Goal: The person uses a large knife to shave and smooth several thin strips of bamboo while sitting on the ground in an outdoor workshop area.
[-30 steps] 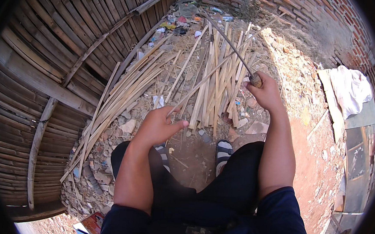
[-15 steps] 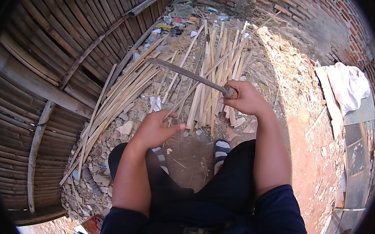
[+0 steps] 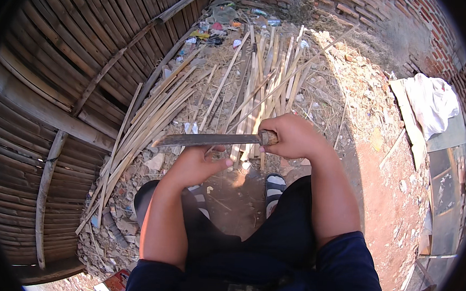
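My right hand (image 3: pixel 292 136) is closed around the short wooden handle of a machete (image 3: pixel 206 139). Its dark blade lies level across the view, pointing left, and passes just above my left hand (image 3: pixel 192 164). That hand has its fingers curled and its thumb stretched to the right, around the near end of a long thin bamboo strip (image 3: pixel 332 45). The strip slants away to the far right, over a pile of split bamboo strips (image 3: pixel 257 93). The blade and my fingers partly hide the strip's near end.
More long bamboo strips (image 3: pixel 157 111) lie on the rubble at left, beside a bamboo-slat wall (image 3: pixel 55 81). A brick wall (image 3: pixel 358 14) closes the back. At right are a white sack (image 3: pixel 433 104) and dark boards (image 3: pixel 446 196). My sandalled feet (image 3: pixel 274 190) are close below the blade.
The machete and my right hand have come down and slightly left. The blade has swung from slanting up-left to nearly level, now close over my left hand, which has barely moved.
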`<state>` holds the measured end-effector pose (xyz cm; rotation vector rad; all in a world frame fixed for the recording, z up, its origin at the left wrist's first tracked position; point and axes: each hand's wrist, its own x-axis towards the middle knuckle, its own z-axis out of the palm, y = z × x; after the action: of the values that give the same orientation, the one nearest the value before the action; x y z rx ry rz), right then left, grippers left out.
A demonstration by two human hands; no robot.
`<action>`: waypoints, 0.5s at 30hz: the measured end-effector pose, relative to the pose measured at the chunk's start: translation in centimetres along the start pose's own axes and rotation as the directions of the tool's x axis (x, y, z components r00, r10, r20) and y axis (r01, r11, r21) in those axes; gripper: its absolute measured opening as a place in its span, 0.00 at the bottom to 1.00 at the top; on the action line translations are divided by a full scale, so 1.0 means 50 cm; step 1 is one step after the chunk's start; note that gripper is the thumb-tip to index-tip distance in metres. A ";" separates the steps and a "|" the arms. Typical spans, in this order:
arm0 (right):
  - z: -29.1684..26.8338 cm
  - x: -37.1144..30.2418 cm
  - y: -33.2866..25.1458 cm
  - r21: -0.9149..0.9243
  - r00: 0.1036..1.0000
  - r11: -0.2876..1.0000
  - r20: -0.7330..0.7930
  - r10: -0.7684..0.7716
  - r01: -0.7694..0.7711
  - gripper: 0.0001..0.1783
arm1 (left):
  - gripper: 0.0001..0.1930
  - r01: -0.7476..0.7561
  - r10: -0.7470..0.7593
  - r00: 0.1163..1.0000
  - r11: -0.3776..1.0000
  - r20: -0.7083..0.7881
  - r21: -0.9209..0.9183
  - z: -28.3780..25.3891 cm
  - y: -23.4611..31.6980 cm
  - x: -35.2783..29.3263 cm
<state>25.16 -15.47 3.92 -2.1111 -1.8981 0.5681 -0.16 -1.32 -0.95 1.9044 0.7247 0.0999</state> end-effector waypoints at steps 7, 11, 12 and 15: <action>-0.021 -0.007 0.135 0.307 0.801 0.922 -0.475 0.364 -0.236 0.18 | 0.26 0.039 -0.030 0.999 0.973 0.044 -0.229 -0.006 -0.003 0.005; -0.006 -0.015 0.107 0.205 0.907 0.969 -0.367 0.208 -0.139 0.17 | 0.26 0.035 -0.040 0.999 0.981 -0.018 -0.192 0.002 0.008 0.006; -0.004 -0.013 0.090 0.147 0.947 0.982 -0.281 0.158 -0.120 0.18 | 0.26 0.037 -0.046 0.998 0.980 -0.044 -0.193 0.005 0.009 0.007; -0.006 -0.005 0.027 0.013 0.998 0.998 0.020 0.059 -0.060 0.23 | 0.27 -0.032 0.013 0.992 0.988 -0.122 -0.149 0.012 -0.018 0.018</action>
<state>26.46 -15.87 3.67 -2.1676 -1.8415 0.6149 0.38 -1.07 -2.21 1.7731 0.7552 0.2789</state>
